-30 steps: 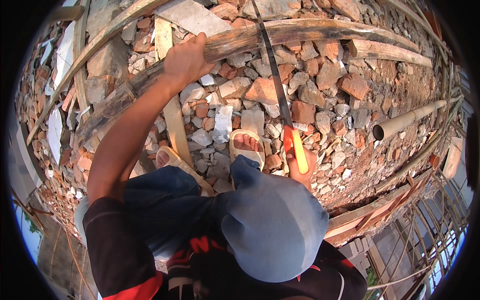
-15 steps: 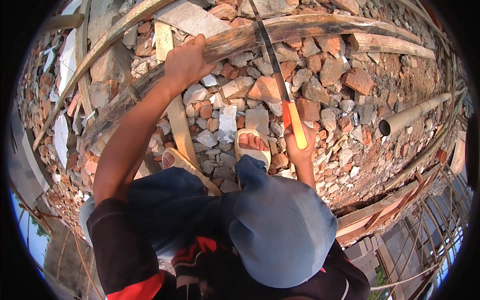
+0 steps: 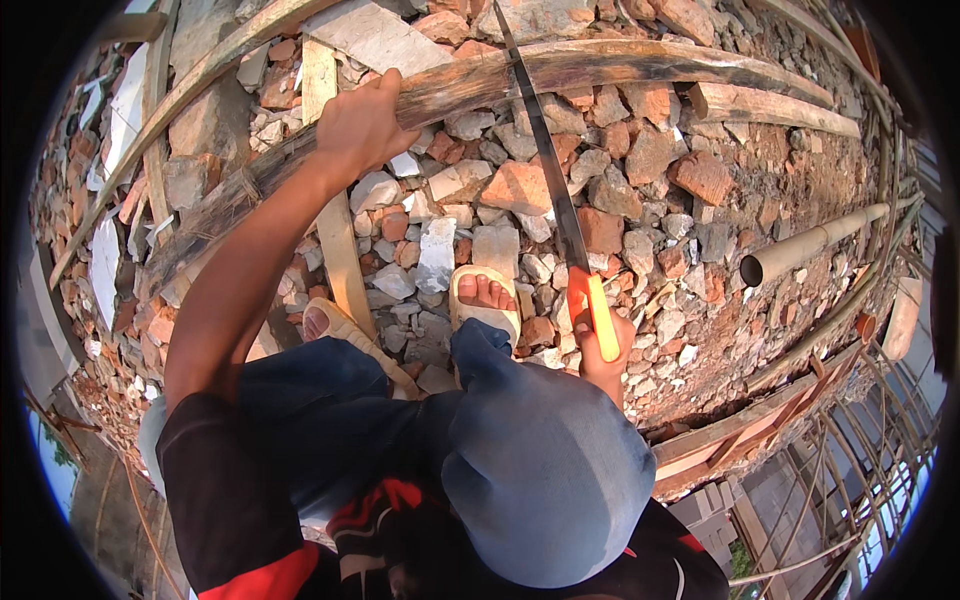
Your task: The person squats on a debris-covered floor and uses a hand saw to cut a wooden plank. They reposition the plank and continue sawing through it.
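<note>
Our left hand [image 3: 358, 128], fingers gripping one long plank [image 3: 620, 62], our right hand [image 3: 624, 342], fingers closed around one saw [image 3: 561, 200], two sandals [image 3: 365, 345] near, one pipe [image 3: 820, 242] at right

Black shirt [image 3: 228, 480], red sleeve band [image 3: 262, 577]; blue jeans [image 3: 545, 455]; beige open-toed sandals [image 3: 490, 318].

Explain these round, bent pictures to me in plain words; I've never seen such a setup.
There is no machine: these are a person's two bare hands, seen from above by a wide fisheye camera worn on the head. Its lens bends straight edges. The left hand grips a long wooden beam. The right hand holds a saw by its orange handle, with the blade reaching across the beam. Below lies rubble, with a hollow pole off to the right.
</note>
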The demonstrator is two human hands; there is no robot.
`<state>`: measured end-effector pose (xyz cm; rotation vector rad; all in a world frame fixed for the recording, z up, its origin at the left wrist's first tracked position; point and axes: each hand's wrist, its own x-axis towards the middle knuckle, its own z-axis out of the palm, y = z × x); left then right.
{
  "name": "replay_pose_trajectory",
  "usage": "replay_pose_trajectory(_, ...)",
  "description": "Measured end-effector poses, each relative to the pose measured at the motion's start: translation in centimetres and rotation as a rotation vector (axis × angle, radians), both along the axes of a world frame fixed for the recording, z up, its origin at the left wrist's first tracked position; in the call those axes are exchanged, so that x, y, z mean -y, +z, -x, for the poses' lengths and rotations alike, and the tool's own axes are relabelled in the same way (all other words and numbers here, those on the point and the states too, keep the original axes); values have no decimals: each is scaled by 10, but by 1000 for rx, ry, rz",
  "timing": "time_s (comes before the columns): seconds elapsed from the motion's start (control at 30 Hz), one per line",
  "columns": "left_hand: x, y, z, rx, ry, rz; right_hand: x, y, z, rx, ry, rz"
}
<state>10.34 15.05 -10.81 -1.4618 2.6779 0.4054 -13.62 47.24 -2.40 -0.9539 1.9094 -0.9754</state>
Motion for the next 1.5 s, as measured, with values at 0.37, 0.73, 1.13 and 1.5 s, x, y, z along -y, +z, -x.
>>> replay_pose_trajectory(0.37, -3, -4, 3, -16, -30, -9, 22, -17, -1, 46, 49, -10)
replay_pose_trajectory(0.73, -1, -12, -3, -30, -49, 53, 65, -47, -14, 73, -29, 106)
replay_pose_trajectory(1.13, 1, -1, -6, 44, -36, 25, 76, -41, -20, 8, 12, 73)
replay_pose_trajectory(1.5, 3, -9, -7, 120, -36, 31, 62, -38, -12, 2, 46, 79)
